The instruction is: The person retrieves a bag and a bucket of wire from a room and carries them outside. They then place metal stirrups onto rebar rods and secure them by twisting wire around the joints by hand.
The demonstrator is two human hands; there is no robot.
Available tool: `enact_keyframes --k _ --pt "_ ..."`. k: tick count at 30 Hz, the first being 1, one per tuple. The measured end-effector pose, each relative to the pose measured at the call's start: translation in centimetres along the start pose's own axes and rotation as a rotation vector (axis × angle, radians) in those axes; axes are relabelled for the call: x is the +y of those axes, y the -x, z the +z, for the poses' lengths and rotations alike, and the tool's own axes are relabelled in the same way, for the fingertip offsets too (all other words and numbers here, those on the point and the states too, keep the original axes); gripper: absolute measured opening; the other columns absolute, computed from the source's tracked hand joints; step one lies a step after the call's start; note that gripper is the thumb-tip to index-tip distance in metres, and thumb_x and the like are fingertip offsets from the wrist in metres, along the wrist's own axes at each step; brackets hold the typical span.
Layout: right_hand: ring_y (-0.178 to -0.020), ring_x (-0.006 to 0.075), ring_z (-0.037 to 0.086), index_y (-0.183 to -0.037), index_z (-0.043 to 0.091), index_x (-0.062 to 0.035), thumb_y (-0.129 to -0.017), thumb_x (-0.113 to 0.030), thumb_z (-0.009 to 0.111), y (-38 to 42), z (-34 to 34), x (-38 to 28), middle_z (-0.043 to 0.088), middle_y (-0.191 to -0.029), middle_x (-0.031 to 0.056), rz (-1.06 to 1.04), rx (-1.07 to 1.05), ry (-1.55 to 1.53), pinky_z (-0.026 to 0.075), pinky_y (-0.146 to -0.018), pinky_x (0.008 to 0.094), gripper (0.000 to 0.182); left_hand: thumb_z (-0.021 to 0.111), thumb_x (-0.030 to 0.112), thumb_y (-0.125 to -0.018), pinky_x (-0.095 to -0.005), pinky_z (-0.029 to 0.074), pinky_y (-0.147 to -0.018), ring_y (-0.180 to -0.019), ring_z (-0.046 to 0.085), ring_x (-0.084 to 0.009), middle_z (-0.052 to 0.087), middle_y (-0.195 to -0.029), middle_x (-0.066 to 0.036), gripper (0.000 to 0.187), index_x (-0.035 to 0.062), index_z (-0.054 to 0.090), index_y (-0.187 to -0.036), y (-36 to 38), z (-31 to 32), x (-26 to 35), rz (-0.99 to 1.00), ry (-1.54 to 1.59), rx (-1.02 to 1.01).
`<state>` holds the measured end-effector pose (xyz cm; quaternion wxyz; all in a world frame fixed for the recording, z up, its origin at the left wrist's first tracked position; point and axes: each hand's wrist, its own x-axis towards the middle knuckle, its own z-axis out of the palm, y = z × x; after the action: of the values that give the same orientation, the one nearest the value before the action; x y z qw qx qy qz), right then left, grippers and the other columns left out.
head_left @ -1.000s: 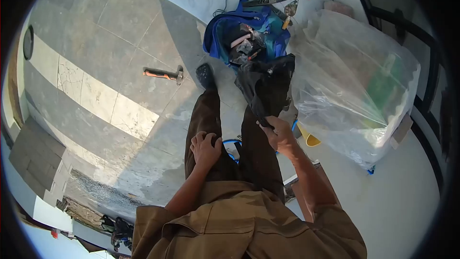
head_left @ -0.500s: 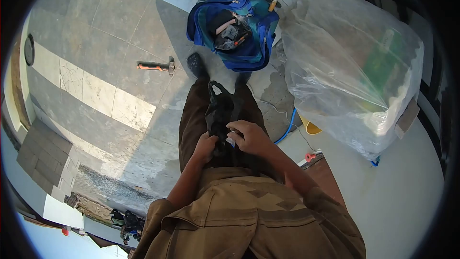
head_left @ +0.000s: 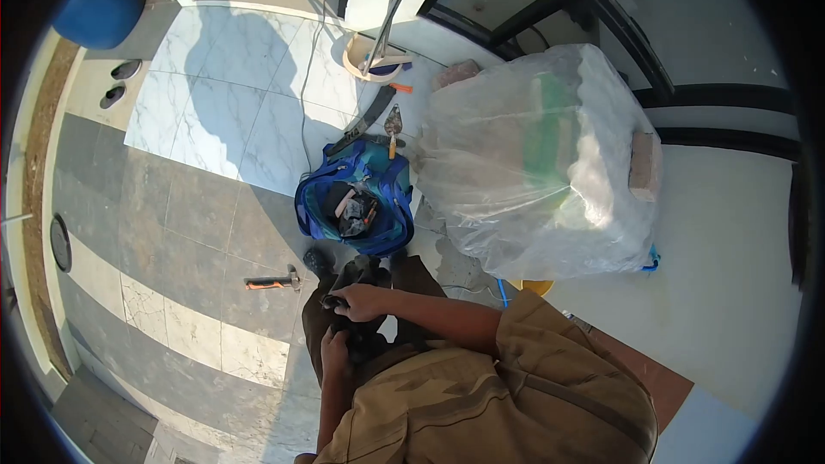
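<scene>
Black bag on the near side of the blue duffel bag, right hand with grip curled around it, left hand grip impossible to tell, black strip beyond the duffel bag (pale lettering, illegible)

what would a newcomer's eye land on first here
Probably the bulky heap under a translucent plastic sheet, right of centre, with the open blue bag on the floor to its left. Next, the orange-handled hammer on the tiles, left of the feet. Nearest the wearer, the right hand grips a black bag above the lap, the left hand close by.
</scene>
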<state>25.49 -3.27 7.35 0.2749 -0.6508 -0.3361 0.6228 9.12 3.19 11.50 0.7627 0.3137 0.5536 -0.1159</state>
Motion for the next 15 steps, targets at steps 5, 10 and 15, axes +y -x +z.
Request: enact_keyframes --k 5,10,15 --pt "-0.113 0.0363 0.059 -0.124 0.059 -0.0100 -0.072 -0.010 0.070 0.5 -0.5 -3.3 0.062 -0.120 0.0182 -0.099 0.170 0.164 0.047 -0.093 0.0457 0.054 0.051 0.012 -0.091 -0.0262 0.049 -0.073 -0.081 0.061 -0.0100 0.068 -0.092 -0.004 0.025 -0.0012 0.067 -0.106 -4.0 -2.9 7.3 0.238 -0.376 -0.344" --pt "-0.101 0.0362 0.064 -0.112 0.063 -0.0080 -0.069 -0.010 0.070 -1.4 -3.0 -8.3 0.067 -0.102 0.0164 0.003 0.325 0.204 0.049 -0.084 0.0430 0.044 0.053 0.015 -0.094 -0.0268 0.049 -0.073 -0.080 0.059 -0.0097 0.067 -0.090 -0.005 0.032 -0.0027 0.064 -0.118 -3.1 -5.4 17.2 0.219 -0.597 -0.477" --pt "-0.090 0.0387 0.064 -0.096 0.062 -0.0058 -0.071 -0.013 0.068 -4.0 -6.3 -8.3 0.066 -0.089 0.0170 0.048 0.586 0.304 0.050 -0.074 0.0450 0.027 0.059 0.026 -0.095 -0.0298 0.052 -0.079 -0.099 0.064 -0.0183 0.067 -0.111 -0.013 0.043 -0.0019 0.057 -0.129 -3.5 -12.7 24.6 0.213 -0.388 -0.293"
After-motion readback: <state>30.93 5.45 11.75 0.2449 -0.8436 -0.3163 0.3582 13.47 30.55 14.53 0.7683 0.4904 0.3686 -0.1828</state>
